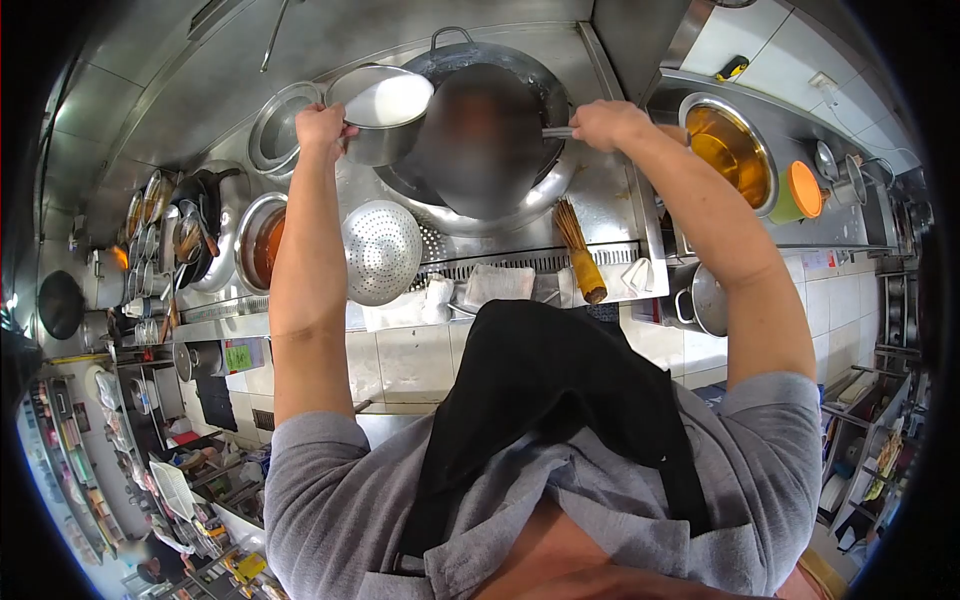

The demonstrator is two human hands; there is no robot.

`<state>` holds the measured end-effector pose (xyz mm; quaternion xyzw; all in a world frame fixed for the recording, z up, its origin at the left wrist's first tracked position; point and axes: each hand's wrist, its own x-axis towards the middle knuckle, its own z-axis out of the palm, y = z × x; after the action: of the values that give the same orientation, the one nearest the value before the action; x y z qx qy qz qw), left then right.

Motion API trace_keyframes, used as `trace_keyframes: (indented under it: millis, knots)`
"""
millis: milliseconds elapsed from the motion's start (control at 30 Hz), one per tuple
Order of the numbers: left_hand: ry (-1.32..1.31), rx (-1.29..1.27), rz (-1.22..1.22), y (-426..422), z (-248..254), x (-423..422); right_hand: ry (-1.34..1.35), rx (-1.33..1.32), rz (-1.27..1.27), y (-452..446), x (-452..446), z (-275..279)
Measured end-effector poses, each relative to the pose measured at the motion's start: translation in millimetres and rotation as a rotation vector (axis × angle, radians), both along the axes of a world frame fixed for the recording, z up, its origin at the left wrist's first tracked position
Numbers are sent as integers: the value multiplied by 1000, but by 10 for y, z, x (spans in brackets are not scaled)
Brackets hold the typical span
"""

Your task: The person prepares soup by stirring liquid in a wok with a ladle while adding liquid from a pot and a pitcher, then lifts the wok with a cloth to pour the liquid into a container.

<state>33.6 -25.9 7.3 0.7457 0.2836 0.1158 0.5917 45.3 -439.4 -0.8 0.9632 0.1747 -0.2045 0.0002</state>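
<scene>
My left hand (322,130) is closed on the rim of a metal pot (382,148), which is tilted beside and partly over the wok's left edge. White contents (396,104) show inside the pot; I cannot tell whether they are liquid. My right hand (608,125) grips a long-handled metal utensil (557,132) that reaches over the right side of the large dark wok (408,186). A dark blurred patch covers the middle of the wok, hiding the utensil's head and most of the food; something reddish shows faintly there.
A perforated strainer (382,252) and a bamboo brush (578,250) lie in front of the wok. Folded white cloths (500,285) line the counter edge. At right are a basin of amber liquid (735,155) and an orange-rimmed container (804,190); a bowl of reddish sauce (262,240) stands left.
</scene>
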Motion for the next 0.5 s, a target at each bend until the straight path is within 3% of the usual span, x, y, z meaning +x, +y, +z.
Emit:
trace_keyframes:
  millis: [100, 267, 500]
  knots:
    - [26, 29, -14, -22, 38, 11, -26, -103, 16, 142, 25, 131]
    - [38, 8, 3, -81, 10, 35, -30, 25, 29, 250, -122, -309]
    - [17, 9, -9, 33, -20, 4, -24, -97, 30, 62, 106, 132]
